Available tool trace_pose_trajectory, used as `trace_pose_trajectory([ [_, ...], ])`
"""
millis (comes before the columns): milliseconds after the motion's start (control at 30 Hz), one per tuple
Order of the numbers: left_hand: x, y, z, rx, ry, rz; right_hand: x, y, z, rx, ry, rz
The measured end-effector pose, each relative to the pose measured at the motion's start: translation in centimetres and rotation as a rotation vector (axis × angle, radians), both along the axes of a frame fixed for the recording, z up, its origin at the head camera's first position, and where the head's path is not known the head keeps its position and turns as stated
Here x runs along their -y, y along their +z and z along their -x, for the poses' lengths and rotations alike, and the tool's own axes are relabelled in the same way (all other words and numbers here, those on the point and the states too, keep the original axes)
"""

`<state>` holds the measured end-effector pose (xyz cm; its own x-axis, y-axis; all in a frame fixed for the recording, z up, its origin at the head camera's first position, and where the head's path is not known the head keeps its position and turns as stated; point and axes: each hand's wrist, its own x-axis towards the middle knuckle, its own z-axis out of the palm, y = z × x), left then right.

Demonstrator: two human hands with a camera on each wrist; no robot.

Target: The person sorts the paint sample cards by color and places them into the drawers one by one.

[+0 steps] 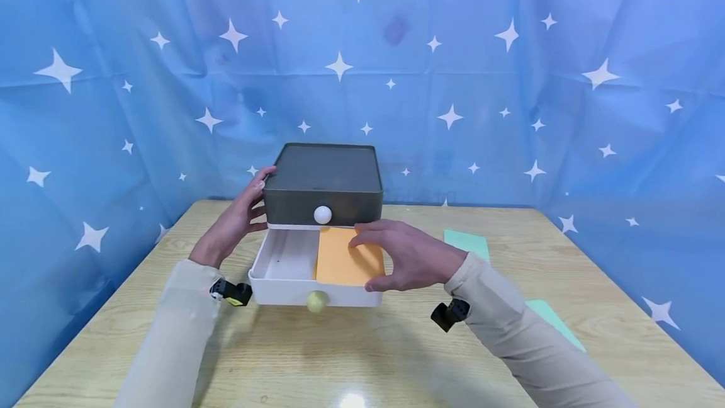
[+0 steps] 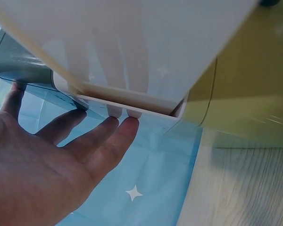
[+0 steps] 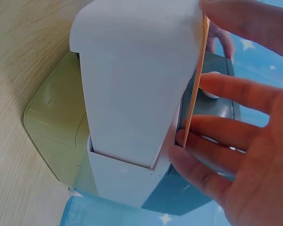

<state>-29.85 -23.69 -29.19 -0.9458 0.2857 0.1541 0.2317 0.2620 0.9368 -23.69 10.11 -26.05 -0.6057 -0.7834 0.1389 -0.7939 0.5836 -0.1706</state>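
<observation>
A small drawer unit has a dark grey top tier (image 1: 323, 209), a white drawer (image 1: 283, 285) pulled out below it, and an olive bottom tier (image 2: 254, 84). My left hand (image 1: 240, 216) braces the unit's left side, fingers spread and fairly straight. In the left wrist view its fingertips (image 2: 130, 123) touch the tiers' side. An orange paper square (image 1: 347, 260) lies across the right part of the white drawer and overlaps its front wall. My right hand (image 1: 416, 257) holds the square at its right side, thumb near the front corner, fingers toward the back.
Two pale green sheets, one farther back (image 1: 469, 244) and one nearer (image 1: 555, 323), lie on the wooden table (image 1: 340, 351) to the right. A white knob (image 1: 323, 215) and a pale green knob (image 1: 317, 301) stick out at the front. Behind hangs a blue star curtain (image 1: 391, 99).
</observation>
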Motion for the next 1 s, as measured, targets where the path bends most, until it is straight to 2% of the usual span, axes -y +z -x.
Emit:
trace_pose_trajectory([
  [233, 0.0, 0.0, 0.1, 0.003, 0.0, 0.001, 0.1, -0.4, 0.3, -0.057, 0.048, 0.041],
  [667, 0.0, -0.1, 0.0, -0.003, 0.002, 0.009, 0.1, -0.8, 0.2, -0.085, 0.053, 0.076],
  [800, 0.0, -0.1, 0.0, -0.002, 0.002, 0.007, 0.4, -0.9, -0.7, -0.166, 0.086, 0.078],
  [1000, -0.1, -0.1, 0.0, -0.001, 0.014, 0.011, 1.3, -1.6, -2.3, -0.378, 0.162, 0.14],
])
